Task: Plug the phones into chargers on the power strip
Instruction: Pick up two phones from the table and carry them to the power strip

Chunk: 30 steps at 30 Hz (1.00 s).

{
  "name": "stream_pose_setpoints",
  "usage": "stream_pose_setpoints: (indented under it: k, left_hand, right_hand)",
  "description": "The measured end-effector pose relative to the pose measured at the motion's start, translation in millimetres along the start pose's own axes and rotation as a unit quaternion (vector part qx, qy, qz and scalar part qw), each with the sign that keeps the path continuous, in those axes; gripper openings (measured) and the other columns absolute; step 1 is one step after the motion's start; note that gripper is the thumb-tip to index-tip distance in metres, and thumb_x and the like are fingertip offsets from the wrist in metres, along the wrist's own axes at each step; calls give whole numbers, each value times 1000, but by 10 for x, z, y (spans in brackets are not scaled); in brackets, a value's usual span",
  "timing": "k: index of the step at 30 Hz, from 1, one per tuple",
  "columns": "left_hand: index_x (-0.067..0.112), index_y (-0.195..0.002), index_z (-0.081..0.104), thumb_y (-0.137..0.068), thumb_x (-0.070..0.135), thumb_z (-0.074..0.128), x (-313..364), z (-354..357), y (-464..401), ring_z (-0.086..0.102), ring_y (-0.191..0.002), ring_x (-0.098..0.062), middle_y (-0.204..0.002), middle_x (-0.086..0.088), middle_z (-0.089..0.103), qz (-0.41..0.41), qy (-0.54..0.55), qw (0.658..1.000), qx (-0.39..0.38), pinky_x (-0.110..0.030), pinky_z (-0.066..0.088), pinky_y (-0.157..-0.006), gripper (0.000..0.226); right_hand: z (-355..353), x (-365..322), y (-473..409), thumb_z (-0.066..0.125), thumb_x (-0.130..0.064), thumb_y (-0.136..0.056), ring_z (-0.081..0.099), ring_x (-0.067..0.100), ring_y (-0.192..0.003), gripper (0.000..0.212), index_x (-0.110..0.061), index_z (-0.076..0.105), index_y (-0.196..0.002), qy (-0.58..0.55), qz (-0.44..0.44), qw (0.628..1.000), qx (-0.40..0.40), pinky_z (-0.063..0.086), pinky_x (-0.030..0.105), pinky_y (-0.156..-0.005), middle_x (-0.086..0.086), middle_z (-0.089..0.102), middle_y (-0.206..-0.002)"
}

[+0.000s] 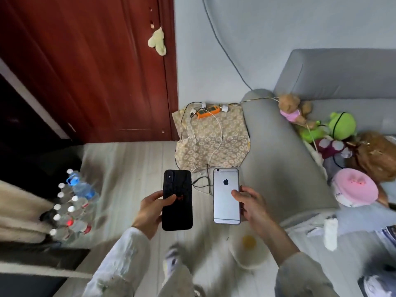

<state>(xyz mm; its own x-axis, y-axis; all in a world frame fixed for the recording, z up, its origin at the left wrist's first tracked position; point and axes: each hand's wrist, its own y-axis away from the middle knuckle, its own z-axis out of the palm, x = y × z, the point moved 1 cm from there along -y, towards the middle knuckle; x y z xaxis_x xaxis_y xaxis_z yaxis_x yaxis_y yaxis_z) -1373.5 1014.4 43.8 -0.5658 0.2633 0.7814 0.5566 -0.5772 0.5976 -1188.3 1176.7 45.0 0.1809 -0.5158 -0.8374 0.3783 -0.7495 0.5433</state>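
Note:
My left hand (153,209) grips a black phone (177,200) upright, back facing me, with a small red mark on it. My right hand (251,205) holds a silver phone (226,196) beside it, also back up. Farther ahead, an orange power strip (209,111) lies at the far edge of a patterned cloth (231,136) near the wall, with white chargers plugged into it. A white cable (218,142) and a black cable (182,133) run from the strip across the cloth toward the phones; their free ends lie on the floor between and just beyond the phones.
A grey sofa (278,151) with plush toys (340,125) stands to the right. Several water bottles (72,206) sit on the floor at left. A dark red door (96,71) is behind. A slipper (249,251) lies on the floor near my feet.

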Motion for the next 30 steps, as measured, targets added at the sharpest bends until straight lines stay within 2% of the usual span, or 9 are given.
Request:
stream_pose_setpoints:
  k: [3,6,8,13,16,20,23,28,30]
  left_hand:
    - [10,-94,68,-78,6,67,253,233,-599,68,-78,-17,-85,-6,74,-10,-7,1000,-6,-26,51,-60,16]
    - [10,-97,67,-81,7,65,517,444,-1269,66,-80,-18,-85,-5,73,-20,-10,1000,-11,-27,50,-64,17]
    - [9,-98,66,-81,6,63,708,578,-1746,64,-79,-18,-83,-4,71,-30,-7,1000,-5,-27,48,-63,17]
    - [7,-103,62,-84,1,59,1163,969,-2749,63,-80,-19,-86,-7,68,-63,-10,998,6,-28,48,-61,20]
    - [5,-108,60,-84,-2,57,1319,1200,-3181,62,-81,-20,-90,-10,67,-89,-25,996,11,-27,47,-60,24]
    - [1,-115,56,-85,-4,55,1385,1455,-3739,58,-86,-25,-98,-14,62,-126,-42,990,37,-29,48,-63,30]
    - [-2,-119,53,-86,-6,53,1351,1674,-4211,57,-88,-26,-100,-15,60,-151,-54,984,73,-34,49,-74,33]
    - [-3,-121,51,-87,-8,49,1149,2058,-5092,56,-91,-27,-100,-15,60,-171,-87,974,123,-36,45,-80,34]
    - [-2,-121,52,-87,-7,48,1031,2195,-5409,57,-92,-28,-102,-15,61,-183,-93,969,139,-37,47,-82,34]
  right_hand:
    - [5,-284,-599,66,-8,-80,66,19,-67,9,-14,63,-85,-2,-2,1000,3,49,26,-60,2,70,-76]
    - [62,-591,-1235,65,-9,-81,64,20,-72,10,-14,62,-88,7,0,1000,3,47,23,-51,7,68,-86]
    - [125,-813,-1680,65,-9,-82,63,20,-71,9,-15,61,-88,17,7,1000,9,46,23,-49,8,67,-87]
    - [256,-1342,-2684,63,-7,-83,65,21,-75,11,-17,60,-85,43,29,998,23,50,27,-58,8,67,-87]
    - [257,-1535,-3171,64,-7,-83,62,16,-63,10,-16,60,-82,58,45,996,40,49,22,-50,5,65,-79]
    - [193,-1690,-3821,64,-8,-84,58,17,-63,11,-11,59,-92,63,83,994,46,47,27,-54,6,62,-78]
    - [122,-1770,-4421,62,-8,-85,58,21,-68,18,-7,56,-102,73,115,990,32,46,29,-58,11,62,-87]
    - [-27,-1761,-5584,60,-4,-85,58,24,-73,17,-10,55,-100,117,151,981,22,43,29,-59,14,61,-93]
    - [-62,-1694,-6046,61,-4,-85,57,29,-81,17,-12,55,-98,141,173,975,22,42,24,-54,17,61,-98]
